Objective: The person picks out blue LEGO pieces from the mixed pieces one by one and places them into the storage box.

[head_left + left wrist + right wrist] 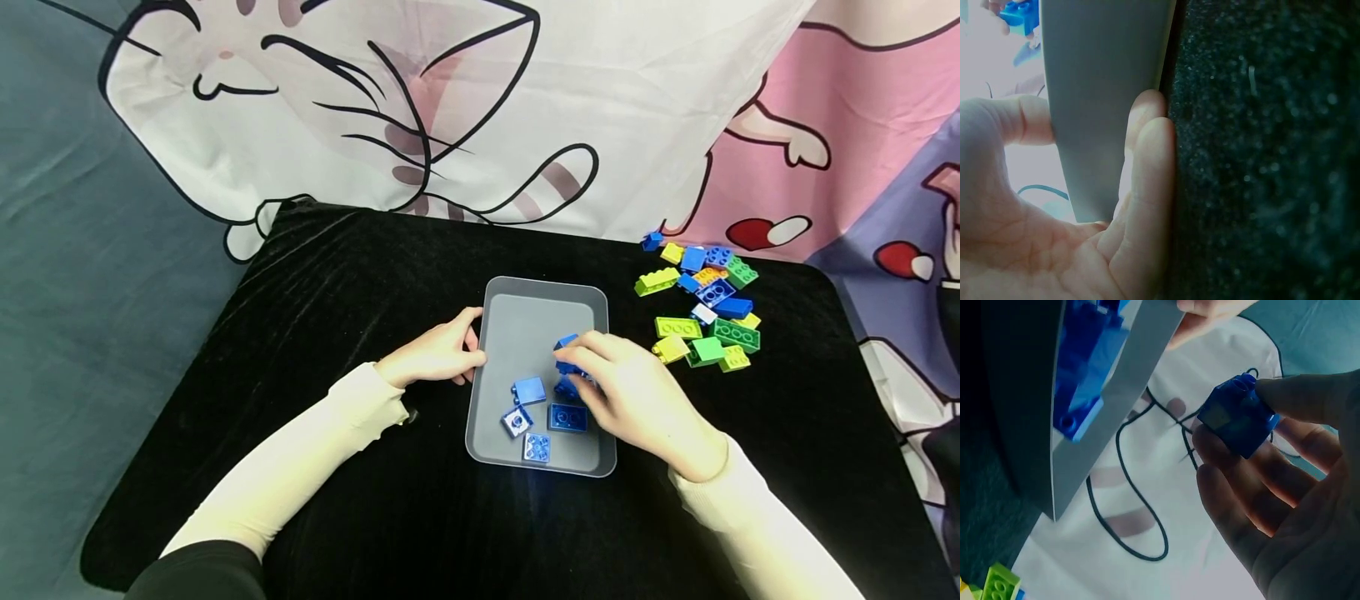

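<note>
My right hand [637, 396] is over the right side of a grey tray [517, 321], thumb and fingertips pinching a blue toy brick [1238, 419]. In the right wrist view this brick is raised above the tray rim. Several other blue bricks [528, 391] lie loose on the tray floor, one of them partly hidden by my right fingers. At the tray's left edge my left hand [442, 348] holds the side. The left wrist view has the thumb [1029, 119] at the upper rim and the fingers [1150, 169] along the lower edge, close to the black cloth.
To the right of the tray, a loose pile of green, yellow, blue and orange bricks [733, 335] lies on the black cloth [360, 275], with a white-looking piece [703, 314] among them. Behind the table hangs a printed cat curtain [630, 75].
</note>
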Available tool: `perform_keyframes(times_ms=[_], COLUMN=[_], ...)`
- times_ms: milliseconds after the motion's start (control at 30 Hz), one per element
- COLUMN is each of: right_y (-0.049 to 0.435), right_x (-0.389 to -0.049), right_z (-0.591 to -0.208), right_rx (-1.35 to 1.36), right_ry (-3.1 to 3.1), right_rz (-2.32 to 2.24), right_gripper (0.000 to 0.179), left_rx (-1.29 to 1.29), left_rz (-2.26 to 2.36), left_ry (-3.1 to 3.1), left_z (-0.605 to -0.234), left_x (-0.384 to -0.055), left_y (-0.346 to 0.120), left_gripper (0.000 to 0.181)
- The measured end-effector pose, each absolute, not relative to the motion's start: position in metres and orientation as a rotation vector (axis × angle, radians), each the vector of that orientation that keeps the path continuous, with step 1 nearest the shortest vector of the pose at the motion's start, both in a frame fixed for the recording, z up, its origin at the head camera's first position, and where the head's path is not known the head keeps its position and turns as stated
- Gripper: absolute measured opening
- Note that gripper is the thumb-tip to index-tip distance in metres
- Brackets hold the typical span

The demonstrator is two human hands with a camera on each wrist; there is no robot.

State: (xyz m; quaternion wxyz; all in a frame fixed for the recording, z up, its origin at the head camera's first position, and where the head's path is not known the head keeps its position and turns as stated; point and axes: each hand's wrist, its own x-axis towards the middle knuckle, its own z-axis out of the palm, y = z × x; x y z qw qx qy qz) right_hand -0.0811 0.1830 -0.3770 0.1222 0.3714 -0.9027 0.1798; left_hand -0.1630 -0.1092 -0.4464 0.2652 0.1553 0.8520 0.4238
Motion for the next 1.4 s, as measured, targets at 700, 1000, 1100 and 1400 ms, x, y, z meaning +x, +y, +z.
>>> perform_keyframes(times_ms=[700,1000,1100,1400], right_y=[0.208,0.24,0.251,0.283], right_x=[-0.08,-0.1,-0.107,-0.13], right_z=[-0.383,-0.382,-0.383,-0.383], right_rx=[0.963,0.798,0.735,0.556], right_ry=[-2.866,-2.894,-2.915,-2.964], right_rz=[0.391,0.369,0.383,0.349], right_gripper=[0.097,0.09,0.087,0.075], left_rx=[0.419,0.424,0.426,0.427], left_rz=[1.147,1.134,1.143,1.148], left_ry=[2.299,2.309,2.304,2.298], left_z=[-0.449,-0.448,-0.448,-0.449], left_x=[-0.163,-0.164,-0.164,-0.163], left_y=[-0.11,-0.111,-0.111,-0.111], left_gripper=[0.081,0.082,0.082,0.082])
